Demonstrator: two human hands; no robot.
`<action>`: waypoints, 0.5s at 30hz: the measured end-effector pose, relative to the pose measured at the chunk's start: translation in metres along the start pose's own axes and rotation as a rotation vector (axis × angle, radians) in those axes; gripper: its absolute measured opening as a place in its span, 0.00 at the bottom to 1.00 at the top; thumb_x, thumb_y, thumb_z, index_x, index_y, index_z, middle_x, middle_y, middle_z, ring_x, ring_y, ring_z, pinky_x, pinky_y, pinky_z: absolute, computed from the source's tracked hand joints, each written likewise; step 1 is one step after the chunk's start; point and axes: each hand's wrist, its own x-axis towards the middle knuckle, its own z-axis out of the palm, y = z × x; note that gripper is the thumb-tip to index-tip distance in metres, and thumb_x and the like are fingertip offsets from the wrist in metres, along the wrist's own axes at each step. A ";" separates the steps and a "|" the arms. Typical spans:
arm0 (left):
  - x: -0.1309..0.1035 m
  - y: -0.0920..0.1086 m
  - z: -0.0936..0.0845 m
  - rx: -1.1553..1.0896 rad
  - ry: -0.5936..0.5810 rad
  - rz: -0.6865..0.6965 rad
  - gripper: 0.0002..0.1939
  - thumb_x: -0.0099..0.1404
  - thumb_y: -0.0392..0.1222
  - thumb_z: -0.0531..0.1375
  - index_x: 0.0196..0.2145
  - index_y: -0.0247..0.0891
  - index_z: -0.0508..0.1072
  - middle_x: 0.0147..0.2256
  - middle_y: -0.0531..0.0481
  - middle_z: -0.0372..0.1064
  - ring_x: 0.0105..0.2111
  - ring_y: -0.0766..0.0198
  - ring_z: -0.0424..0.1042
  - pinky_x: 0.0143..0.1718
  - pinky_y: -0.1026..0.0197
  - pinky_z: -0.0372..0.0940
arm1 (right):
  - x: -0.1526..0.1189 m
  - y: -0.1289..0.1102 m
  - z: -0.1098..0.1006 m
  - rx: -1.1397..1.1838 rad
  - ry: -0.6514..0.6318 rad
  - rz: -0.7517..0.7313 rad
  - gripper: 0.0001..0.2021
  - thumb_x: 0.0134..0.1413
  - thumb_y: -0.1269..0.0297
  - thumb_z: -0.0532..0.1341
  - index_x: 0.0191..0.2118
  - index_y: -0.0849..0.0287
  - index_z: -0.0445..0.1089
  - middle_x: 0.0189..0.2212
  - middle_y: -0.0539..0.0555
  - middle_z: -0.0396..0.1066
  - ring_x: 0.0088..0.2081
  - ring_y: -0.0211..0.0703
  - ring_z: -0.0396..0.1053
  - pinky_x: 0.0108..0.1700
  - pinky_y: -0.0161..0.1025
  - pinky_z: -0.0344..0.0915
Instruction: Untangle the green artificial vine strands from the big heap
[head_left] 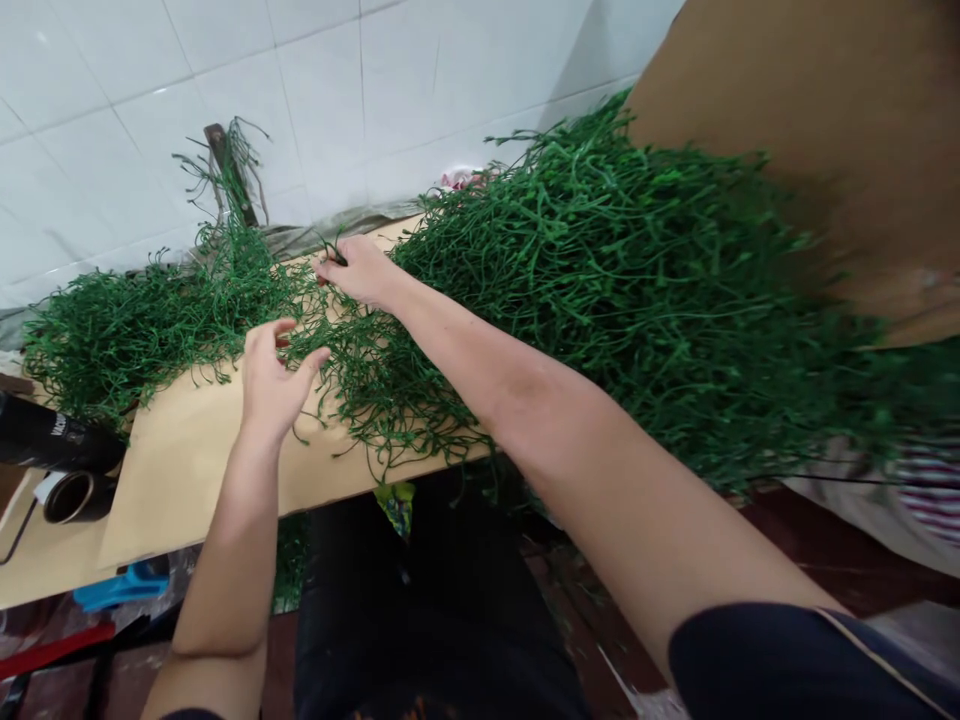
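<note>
A large heap of thin green plant stems (600,260), plastic-looking with small forked tips, covers the middle and right of the board. To the left lies a smaller heap of the same green stems (112,325). My right hand (361,272) reaches in between the two heaps, its fingers closed on a few green stems. Lower down, my left hand (271,375) is beside the loose stems, thumb and fingers apart in a curved shape, with nothing plainly held. The right hand's fingertips are partly hidden by stems.
The tan cardboard sheet (195,450) forms the work surface. At left are a black bottle (56,435) and a dark cup (75,497). A large upright cardboard panel (825,130) stands at right, and a white tiled wall (315,90) behind. A brown post (227,170) rises at the back.
</note>
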 end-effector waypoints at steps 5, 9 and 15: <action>0.032 0.008 0.012 -0.008 0.283 0.119 0.34 0.47 0.56 0.66 0.48 0.36 0.64 0.49 0.39 0.56 0.50 0.53 0.61 0.50 0.52 0.60 | -0.007 -0.017 -0.002 -0.025 -0.077 -0.033 0.14 0.58 0.64 0.54 0.23 0.64 0.63 0.18 0.46 0.53 0.24 0.31 0.49 0.30 0.35 0.50; 0.049 0.001 0.006 0.035 0.242 0.104 0.23 0.53 0.52 0.63 0.42 0.36 0.68 0.40 0.43 0.64 0.42 0.57 0.64 0.44 0.56 0.62 | -0.012 -0.021 -0.005 0.066 -0.159 -0.091 0.14 0.57 0.64 0.55 0.22 0.64 0.62 0.17 0.45 0.50 0.24 0.30 0.48 0.29 0.34 0.48; 0.033 -0.013 -0.006 -0.050 -0.079 -0.047 0.15 0.63 0.43 0.48 0.23 0.36 0.66 0.17 0.55 0.55 0.20 0.69 0.56 0.26 0.64 0.55 | -0.008 -0.011 -0.005 0.226 -0.058 -0.003 0.16 0.59 0.62 0.53 0.22 0.64 0.63 0.16 0.45 0.48 0.22 0.30 0.47 0.27 0.33 0.48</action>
